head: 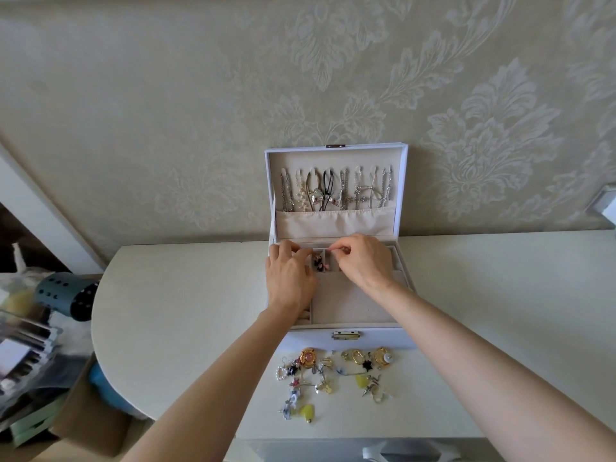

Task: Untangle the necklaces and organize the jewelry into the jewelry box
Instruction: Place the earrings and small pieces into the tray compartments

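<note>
Pinching tiny piece (333,258) with right grip (363,261) over back compartments of open jewelry box (378,339) on table (186,295). Curling left grip (290,278) alongside, hold unclear. Necklaces (336,191) hung in lid; loose jewelry (333,378) before box.

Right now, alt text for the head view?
Left hand and right hand reach into small compartments of an open jewelry box on a table. Necklaces hang in its lid; loose jewelry lies in front.
</note>
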